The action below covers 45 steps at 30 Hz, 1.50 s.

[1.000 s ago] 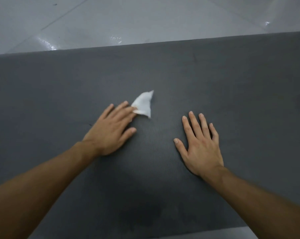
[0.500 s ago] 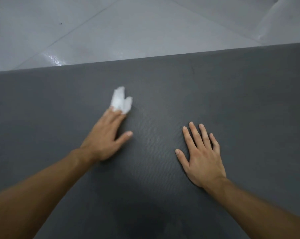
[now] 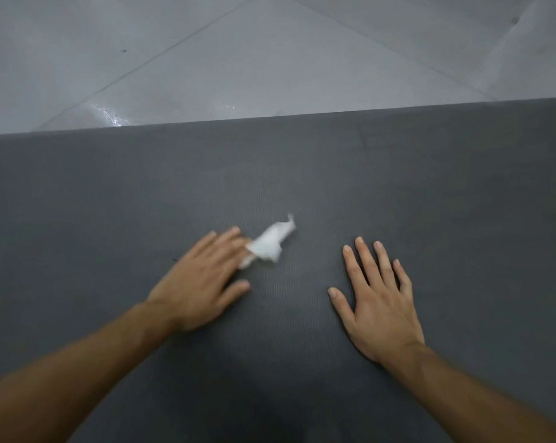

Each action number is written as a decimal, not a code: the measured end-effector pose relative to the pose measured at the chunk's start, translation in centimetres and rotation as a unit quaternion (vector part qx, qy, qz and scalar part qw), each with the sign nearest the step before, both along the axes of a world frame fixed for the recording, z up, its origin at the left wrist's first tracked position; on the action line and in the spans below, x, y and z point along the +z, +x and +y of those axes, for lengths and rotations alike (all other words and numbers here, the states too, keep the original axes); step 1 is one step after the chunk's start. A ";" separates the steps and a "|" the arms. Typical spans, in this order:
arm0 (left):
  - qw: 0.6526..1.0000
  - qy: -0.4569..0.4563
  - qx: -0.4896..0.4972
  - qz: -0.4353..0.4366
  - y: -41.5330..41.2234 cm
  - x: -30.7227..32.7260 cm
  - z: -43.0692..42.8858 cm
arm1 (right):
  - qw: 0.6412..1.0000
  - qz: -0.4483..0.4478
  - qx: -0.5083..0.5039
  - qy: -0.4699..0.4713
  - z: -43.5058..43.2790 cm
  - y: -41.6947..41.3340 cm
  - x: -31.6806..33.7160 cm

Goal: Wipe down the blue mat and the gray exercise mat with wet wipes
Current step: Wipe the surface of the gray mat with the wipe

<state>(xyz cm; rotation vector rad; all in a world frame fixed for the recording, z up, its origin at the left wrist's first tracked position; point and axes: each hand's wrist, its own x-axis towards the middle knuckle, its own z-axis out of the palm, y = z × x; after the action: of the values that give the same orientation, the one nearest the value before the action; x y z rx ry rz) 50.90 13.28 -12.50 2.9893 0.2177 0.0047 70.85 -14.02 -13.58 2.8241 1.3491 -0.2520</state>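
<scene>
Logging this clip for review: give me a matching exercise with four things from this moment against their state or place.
Things:
1. left hand
2. right hand
3. wipe
4. floor

States or places:
a. pale, tiled, beyond the far edge of the mat
b. flat on the mat, holding nothing
c. white, crumpled, sticking out past fingertips
d. pressing the wipe onto the mat

Pairs: 1-d, 2-b, 3-c, 4-a

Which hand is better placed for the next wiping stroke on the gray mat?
Left, most likely: the left hand presses the wipe against the gray mat with straight fingers. The right hand lies flat and bare, apart from the wipe.
</scene>
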 end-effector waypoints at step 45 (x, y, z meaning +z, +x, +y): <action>0.988 -0.020 -0.143 0.049 -3.2 1.3 -9.4 | 0.999 -0.001 0.048 0.009 -1.2 0.1 0.2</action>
<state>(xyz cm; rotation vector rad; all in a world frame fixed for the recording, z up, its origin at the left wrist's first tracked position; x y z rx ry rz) 47.65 3.86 -11.22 2.9530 -0.2012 -0.1749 70.98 -15.21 -13.37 2.7639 1.4890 -0.2383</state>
